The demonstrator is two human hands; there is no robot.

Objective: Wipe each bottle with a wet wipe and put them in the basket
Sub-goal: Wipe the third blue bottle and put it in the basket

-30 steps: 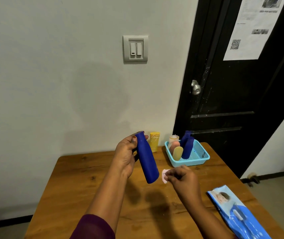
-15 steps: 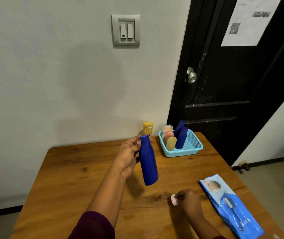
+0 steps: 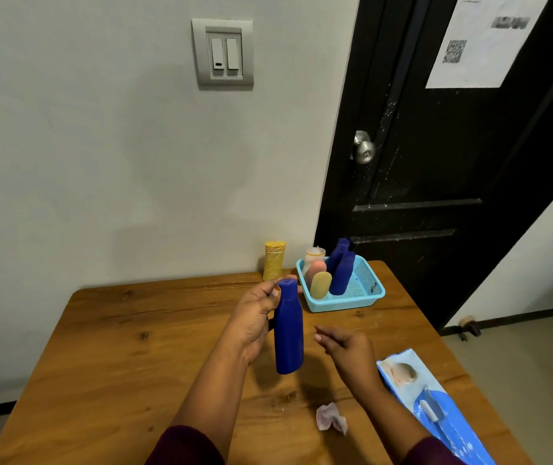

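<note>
Blue plastic bottle (image 3: pixel 288 333) upright over wooden table (image 3: pixel 134 347), left hand (image 3: pixel 255 320) curled round its neck. Right hand (image 3: pixel 345 347) dropped crumpled pale wet wipe (image 3: pixel 330 419), now loose & empty; wiping prob. done, turquoise mesh basket (image 3: pixel 345 305) next.

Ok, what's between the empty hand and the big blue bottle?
Nothing. In the head view, only bare wooden table shows in the gap between the right hand and the blue bottle, which the left hand holds.

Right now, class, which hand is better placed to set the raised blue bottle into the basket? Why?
Probably left. The left hand grips the blue bottle, and the basket lies just beyond it. The right hand is open and empty; the wipe lies on the table.
</note>
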